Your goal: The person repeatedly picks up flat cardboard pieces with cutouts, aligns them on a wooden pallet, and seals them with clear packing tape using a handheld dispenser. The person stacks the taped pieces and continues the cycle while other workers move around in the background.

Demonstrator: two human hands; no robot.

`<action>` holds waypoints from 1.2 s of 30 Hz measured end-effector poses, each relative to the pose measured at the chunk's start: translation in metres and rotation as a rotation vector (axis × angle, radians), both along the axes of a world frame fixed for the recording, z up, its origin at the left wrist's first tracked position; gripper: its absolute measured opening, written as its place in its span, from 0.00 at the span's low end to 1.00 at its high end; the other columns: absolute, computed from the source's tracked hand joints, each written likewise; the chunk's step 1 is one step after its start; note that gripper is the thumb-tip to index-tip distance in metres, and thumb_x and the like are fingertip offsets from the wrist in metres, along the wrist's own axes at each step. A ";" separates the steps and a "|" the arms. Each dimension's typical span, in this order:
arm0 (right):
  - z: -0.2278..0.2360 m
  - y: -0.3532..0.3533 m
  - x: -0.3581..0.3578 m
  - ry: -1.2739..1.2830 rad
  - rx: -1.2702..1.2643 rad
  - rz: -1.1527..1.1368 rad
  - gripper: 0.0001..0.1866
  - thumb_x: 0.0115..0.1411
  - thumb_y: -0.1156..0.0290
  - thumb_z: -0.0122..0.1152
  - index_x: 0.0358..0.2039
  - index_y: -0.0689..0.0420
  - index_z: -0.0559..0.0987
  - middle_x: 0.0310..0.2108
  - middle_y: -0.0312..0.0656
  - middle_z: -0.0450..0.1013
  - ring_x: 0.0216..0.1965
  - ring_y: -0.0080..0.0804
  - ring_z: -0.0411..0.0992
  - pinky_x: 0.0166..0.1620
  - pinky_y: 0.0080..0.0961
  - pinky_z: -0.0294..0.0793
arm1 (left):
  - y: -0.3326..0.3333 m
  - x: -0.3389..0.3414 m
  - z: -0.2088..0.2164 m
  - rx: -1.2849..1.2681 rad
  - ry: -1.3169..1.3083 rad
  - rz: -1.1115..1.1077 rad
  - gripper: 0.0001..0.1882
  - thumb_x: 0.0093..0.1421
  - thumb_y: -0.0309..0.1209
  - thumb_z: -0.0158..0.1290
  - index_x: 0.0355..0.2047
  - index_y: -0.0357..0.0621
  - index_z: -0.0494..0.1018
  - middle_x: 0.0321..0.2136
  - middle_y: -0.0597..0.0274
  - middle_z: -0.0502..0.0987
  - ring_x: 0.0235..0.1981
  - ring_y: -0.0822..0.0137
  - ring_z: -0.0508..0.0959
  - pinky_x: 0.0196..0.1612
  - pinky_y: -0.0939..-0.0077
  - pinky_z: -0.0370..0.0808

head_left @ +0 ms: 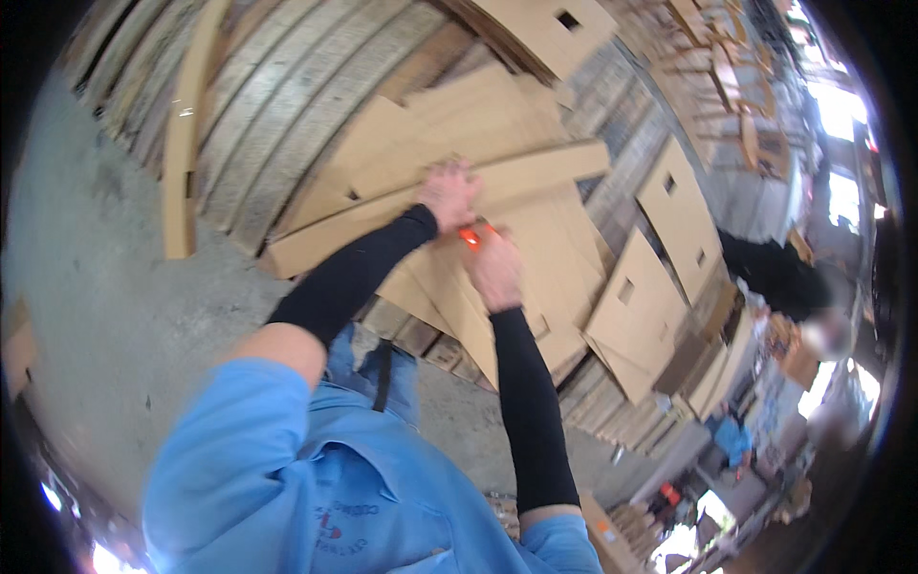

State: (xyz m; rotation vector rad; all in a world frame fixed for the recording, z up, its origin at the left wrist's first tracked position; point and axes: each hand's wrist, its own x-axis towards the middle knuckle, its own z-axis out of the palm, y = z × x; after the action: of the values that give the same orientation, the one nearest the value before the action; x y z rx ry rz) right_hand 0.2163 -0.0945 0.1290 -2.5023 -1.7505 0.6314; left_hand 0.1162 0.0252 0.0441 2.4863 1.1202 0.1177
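Observation:
A long, narrow cardboard box [550, 170] lies slantwise across several flat cardboard sheets [478, 110]. My left hand [448, 196] rests on the middle of this box, its fingers stretched over the top. Close beside it, on the near side, my right hand [496, 271] is closed around a small orange tool [469, 238]. The fist covers most of the tool, so its exact kind and tip cannot be made out. Both hands are close together, just above the cardboard.
Wooden slats [287, 115] bear the cardboard. Another long carton [180, 163] stands out at the left. Cut-out cardboard pieces [639, 311] lie to the right, and a cardboard stack [545, 38] lies at the far side. Wooden chairs [746, 96] and a person in black [779, 277] are farther right.

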 end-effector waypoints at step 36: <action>-0.104 -0.254 -0.117 0.256 -0.039 -0.379 0.27 0.55 0.71 0.65 0.56 0.59 0.77 0.57 0.55 0.73 0.57 0.55 0.70 0.58 0.52 0.69 | 0.022 -0.148 -0.036 -0.191 0.011 0.317 0.37 0.54 0.42 0.68 0.59 0.34 0.71 0.61 0.39 0.70 0.63 0.42 0.69 0.66 0.52 0.67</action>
State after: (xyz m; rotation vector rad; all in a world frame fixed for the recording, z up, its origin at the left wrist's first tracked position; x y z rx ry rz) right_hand 0.0996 -0.3482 0.0247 -2.5386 -1.1511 0.9072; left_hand -0.0320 0.0470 0.0086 2.1317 1.4518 0.0818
